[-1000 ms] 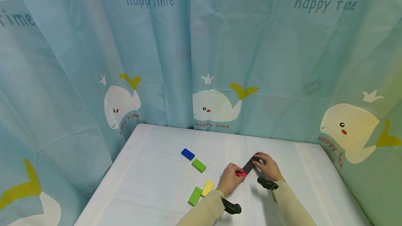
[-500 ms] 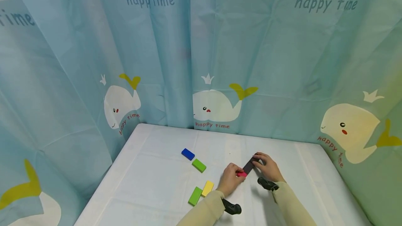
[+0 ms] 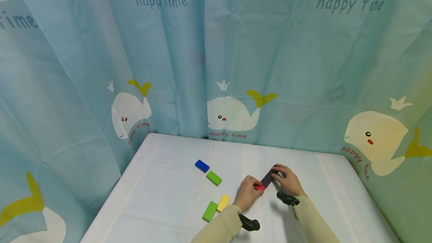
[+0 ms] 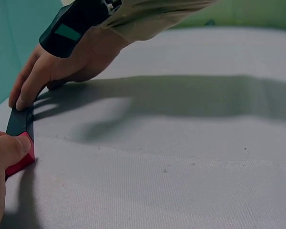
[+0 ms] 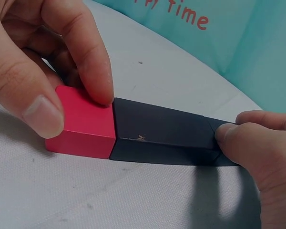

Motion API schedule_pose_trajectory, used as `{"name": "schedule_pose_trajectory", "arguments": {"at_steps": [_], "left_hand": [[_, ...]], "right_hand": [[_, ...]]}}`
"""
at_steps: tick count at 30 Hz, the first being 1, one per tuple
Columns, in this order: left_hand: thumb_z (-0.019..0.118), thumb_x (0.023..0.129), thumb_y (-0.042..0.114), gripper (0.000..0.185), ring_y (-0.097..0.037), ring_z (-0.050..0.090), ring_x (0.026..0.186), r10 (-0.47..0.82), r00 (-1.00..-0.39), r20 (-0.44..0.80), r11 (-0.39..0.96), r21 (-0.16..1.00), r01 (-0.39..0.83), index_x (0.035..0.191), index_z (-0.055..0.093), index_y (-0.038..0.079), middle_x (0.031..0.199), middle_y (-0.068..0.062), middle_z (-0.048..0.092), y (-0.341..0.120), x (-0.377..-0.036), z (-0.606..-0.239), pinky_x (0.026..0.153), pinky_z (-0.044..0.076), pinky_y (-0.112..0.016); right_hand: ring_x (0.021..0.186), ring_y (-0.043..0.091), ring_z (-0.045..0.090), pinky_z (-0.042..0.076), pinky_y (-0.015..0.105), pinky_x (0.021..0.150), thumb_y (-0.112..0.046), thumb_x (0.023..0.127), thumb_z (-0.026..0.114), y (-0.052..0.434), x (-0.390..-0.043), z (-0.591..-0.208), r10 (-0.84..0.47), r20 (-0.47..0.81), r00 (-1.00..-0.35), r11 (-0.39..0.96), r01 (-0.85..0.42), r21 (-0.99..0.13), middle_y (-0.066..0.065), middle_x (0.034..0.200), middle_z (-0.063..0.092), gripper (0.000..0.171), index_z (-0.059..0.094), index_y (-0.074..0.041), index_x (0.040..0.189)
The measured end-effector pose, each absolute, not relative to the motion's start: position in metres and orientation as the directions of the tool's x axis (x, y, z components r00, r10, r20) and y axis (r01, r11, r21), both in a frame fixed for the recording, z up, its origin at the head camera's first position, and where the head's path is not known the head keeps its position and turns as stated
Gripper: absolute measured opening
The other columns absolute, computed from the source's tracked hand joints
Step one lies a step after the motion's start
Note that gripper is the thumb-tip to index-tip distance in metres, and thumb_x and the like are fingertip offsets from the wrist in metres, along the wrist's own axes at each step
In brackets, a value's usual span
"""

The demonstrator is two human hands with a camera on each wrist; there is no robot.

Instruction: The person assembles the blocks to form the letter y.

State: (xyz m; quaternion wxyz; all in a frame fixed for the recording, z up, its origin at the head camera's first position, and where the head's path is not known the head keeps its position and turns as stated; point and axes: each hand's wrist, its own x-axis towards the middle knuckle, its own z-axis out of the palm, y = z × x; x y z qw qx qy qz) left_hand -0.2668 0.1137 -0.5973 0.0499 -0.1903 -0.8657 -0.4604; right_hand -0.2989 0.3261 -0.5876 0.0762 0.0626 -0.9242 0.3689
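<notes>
A red block (image 3: 260, 187) lies on the white table (image 3: 162, 198), butted end to end against a black block (image 3: 267, 178). My left hand (image 3: 248, 192) pinches the red block (image 5: 83, 126) between thumb and forefinger. My right hand (image 3: 287, 179) pinches the far end of the black block (image 5: 162, 136), where a seam suggests a second dark piece. In the left wrist view the red block (image 4: 21, 160) sits at the left edge with the black block (image 4: 20, 121) behind it, and the right hand (image 4: 62, 67) reaches down onto the black block. Both blocks lie flat on the cloth.
Left of the hands lie a blue block (image 3: 201, 165), a green block (image 3: 214, 178), a yellow block (image 3: 223, 202) and another green block (image 3: 210, 210). A blue whale-print curtain (image 3: 236, 66) closes in the table at the back and sides.
</notes>
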Motion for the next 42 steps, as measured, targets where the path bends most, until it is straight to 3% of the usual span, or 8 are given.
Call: {"name": "schedule_pose_trajectory", "arguments": {"at_steps": [42], "left_hand": [[0.080,0.082,0.013,0.019,0.000,0.049,0.080,0.295,-0.923,0.246,0.499,0.784,0.369,0.098,0.071,0.010,0.092,0.007,0.054,0.1147,-0.2666,-0.5976,0.072,0.045,-0.017]], "right_hand": [[0.134,0.046,0.034,0.024,0.060,0.109,-0.015,0.092,0.067,0.3211,-0.2964,-0.5830,-0.024,0.148,-0.989,0.684,-0.125,-0.719,0.026,0.141,0.045,0.039,0.061,0.004,0.125]]}}
